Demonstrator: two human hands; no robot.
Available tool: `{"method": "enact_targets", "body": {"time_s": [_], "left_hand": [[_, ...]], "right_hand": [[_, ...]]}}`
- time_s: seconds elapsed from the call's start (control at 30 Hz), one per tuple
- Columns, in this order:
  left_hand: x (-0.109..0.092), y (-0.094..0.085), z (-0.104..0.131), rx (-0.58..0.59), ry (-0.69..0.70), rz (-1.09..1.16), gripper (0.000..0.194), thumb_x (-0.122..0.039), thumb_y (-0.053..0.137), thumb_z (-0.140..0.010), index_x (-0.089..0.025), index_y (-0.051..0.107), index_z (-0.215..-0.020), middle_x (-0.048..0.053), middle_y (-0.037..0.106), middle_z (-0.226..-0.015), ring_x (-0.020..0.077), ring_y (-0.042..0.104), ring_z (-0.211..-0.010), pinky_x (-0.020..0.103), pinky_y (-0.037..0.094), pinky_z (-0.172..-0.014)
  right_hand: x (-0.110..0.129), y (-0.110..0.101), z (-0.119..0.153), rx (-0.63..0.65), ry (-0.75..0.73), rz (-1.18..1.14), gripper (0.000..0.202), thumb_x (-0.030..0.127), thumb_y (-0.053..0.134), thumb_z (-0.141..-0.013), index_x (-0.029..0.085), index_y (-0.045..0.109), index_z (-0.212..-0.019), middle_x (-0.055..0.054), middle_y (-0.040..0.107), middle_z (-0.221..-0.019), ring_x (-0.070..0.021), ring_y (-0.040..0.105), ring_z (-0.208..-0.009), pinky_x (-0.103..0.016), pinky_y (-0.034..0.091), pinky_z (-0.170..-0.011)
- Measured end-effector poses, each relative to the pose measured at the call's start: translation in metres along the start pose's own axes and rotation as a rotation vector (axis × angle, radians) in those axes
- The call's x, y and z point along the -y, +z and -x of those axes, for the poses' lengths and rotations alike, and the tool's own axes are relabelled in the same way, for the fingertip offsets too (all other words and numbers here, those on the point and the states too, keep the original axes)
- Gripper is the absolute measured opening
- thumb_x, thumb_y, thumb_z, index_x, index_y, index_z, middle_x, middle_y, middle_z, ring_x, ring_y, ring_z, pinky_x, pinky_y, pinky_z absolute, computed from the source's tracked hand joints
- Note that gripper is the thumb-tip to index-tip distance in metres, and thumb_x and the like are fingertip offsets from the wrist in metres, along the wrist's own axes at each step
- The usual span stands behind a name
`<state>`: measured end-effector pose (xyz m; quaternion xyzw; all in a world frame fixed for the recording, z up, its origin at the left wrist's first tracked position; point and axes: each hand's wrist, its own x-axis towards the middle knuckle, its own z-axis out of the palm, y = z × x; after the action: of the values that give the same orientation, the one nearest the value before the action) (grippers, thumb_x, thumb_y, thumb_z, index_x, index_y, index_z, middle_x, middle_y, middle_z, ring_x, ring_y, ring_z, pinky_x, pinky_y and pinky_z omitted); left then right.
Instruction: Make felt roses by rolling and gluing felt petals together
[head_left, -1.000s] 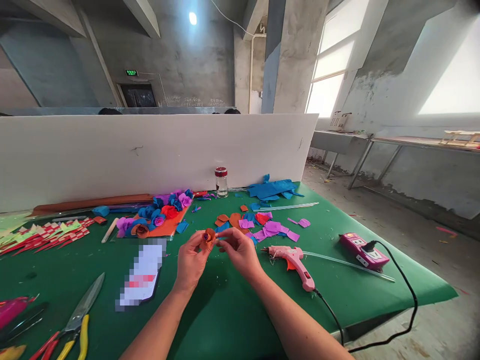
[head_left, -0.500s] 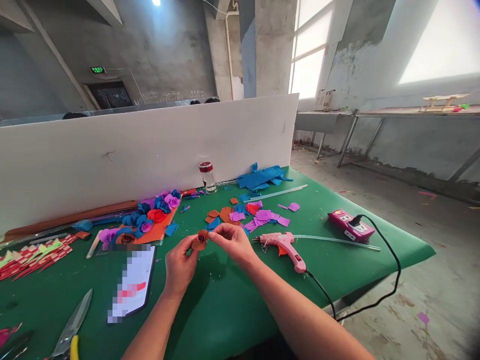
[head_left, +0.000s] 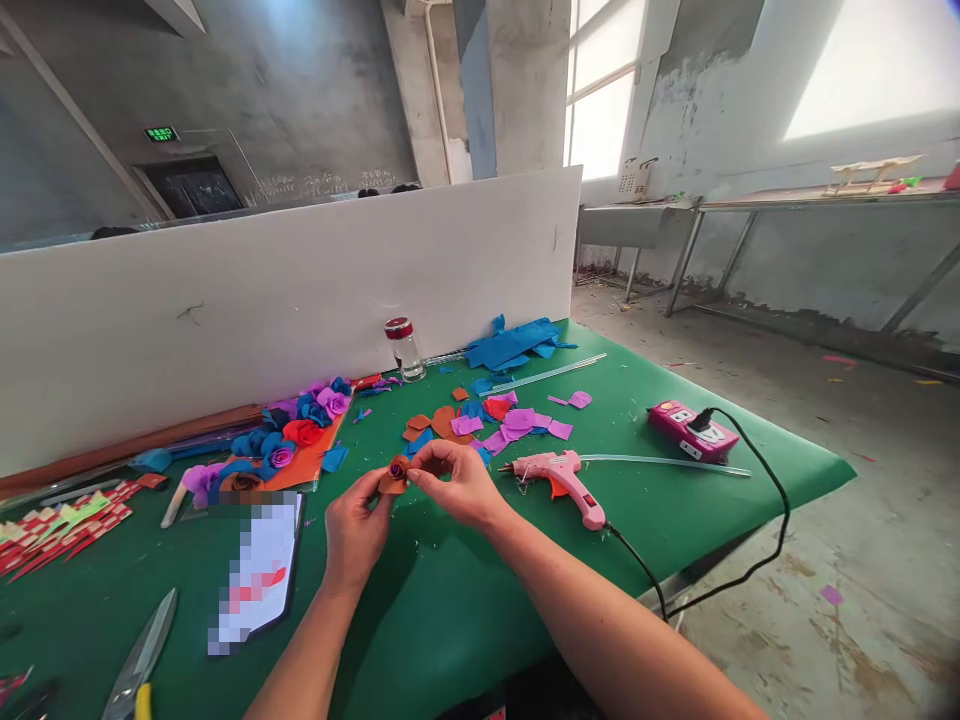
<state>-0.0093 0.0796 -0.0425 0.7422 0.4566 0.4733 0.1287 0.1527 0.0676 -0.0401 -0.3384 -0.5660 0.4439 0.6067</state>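
Observation:
A small brown paper flower (head_left: 395, 474) with a dark purple centre is held between both hands above the green table. My left hand (head_left: 358, 528) pinches its lower left side. The fingertips of my right hand (head_left: 456, 484) are closed on its right edge. To the right lies a pink glue gun (head_left: 561, 480) with a clear glue stick in its back. Behind the hands are loose petals of purple paper (head_left: 517, 424), brown paper (head_left: 448, 424), blue and red. Finished paper flowers (head_left: 302, 432) lie in a pile at the left.
A phone (head_left: 262, 575) and scissors (head_left: 144, 650) lie at the left on the green table (head_left: 442, 620). A glass jar (head_left: 406, 352) stands by the white board (head_left: 285, 300). A pink power block (head_left: 694, 432) with a black cable sits at the right; blue paper (head_left: 510, 345) lies at the back.
The view has shifted a little, so the table items appear slightly further left. The flower has tilted slightly in my fingers, and both hands keep their hold on it.

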Motion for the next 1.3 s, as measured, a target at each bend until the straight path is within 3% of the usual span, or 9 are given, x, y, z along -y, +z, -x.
{"method": "enact_targets", "body": {"time_s": [0.1, 0.3, 0.57, 0.97, 1.13, 1.3], "left_hand": [[0.004, 0.001, 0.0, 0.032, -0.033, 0.044, 0.032, -0.047, 0.059, -0.083, -0.019, 0.075, -0.088, 0.002, 0.076, -0.074, 0.0169, 0.068, -0.064, 0.023, 0.052, -0.061], [0.005, -0.002, 0.001, 0.023, 0.089, -0.025, 0.028, -0.041, 0.055, -0.088, -0.02, 0.073, -0.092, 0.005, 0.076, -0.09, 0.0178, 0.07, -0.077, 0.026, 0.053, -0.073], [0.006, -0.009, 0.0, 0.048, 0.227, -0.098, 0.026, -0.033, 0.047, -0.094, -0.021, 0.068, -0.103, 0.005, 0.074, -0.103, 0.0185, 0.07, -0.093, 0.029, 0.054, -0.083], [0.005, -0.012, 0.0, 0.115, 0.318, -0.167, 0.027, -0.032, 0.043, -0.096, -0.019, 0.067, -0.102, 0.008, 0.073, -0.102, 0.0197, 0.069, -0.095, 0.03, 0.054, -0.085], [0.005, -0.012, 0.0, 0.089, 0.373, -0.184, 0.025, -0.028, 0.043, -0.096, -0.019, 0.066, -0.1, 0.009, 0.073, -0.101, 0.0195, 0.068, -0.095, 0.031, 0.054, -0.085], [0.0, -0.012, 0.0, 0.14, 0.397, -0.182, 0.026, -0.026, 0.04, -0.097, -0.019, 0.065, -0.1, 0.01, 0.072, -0.101, 0.0188, 0.067, -0.095, 0.032, 0.053, -0.084]], "right_hand": [[0.001, -0.002, 0.0, 0.029, -0.05, 0.026, 0.013, 0.031, 0.065, -0.074, 0.019, 0.061, -0.074, -0.001, 0.064, -0.074, -0.0143, 0.058, -0.067, -0.027, 0.046, -0.066], [0.008, -0.008, -0.003, -0.05, 0.064, -0.044, 0.024, 0.039, 0.063, -0.075, 0.018, 0.055, -0.066, 0.005, 0.048, -0.059, -0.0094, 0.042, -0.054, -0.023, 0.032, -0.053], [0.014, -0.012, -0.001, 0.058, 0.012, 0.012, 0.027, 0.046, 0.068, -0.077, 0.019, 0.071, -0.083, -0.003, 0.067, -0.079, -0.0157, 0.059, -0.072, -0.027, 0.045, -0.066], [0.013, -0.01, 0.003, 0.028, -0.183, 0.328, 0.006, 0.021, 0.068, -0.077, 0.023, 0.074, -0.079, -0.002, 0.069, -0.08, -0.0171, 0.06, -0.076, -0.03, 0.046, -0.071], [0.013, -0.009, 0.002, 0.011, -0.167, 0.331, 0.007, 0.022, 0.067, -0.077, 0.022, 0.072, -0.072, -0.002, 0.068, -0.074, -0.0164, 0.059, -0.072, -0.028, 0.045, -0.067], [0.014, -0.008, 0.003, 0.033, -0.099, 0.264, 0.01, 0.018, 0.062, -0.074, 0.02, 0.066, -0.066, -0.001, 0.067, -0.069, -0.0159, 0.06, -0.069, -0.027, 0.046, -0.067]]}}
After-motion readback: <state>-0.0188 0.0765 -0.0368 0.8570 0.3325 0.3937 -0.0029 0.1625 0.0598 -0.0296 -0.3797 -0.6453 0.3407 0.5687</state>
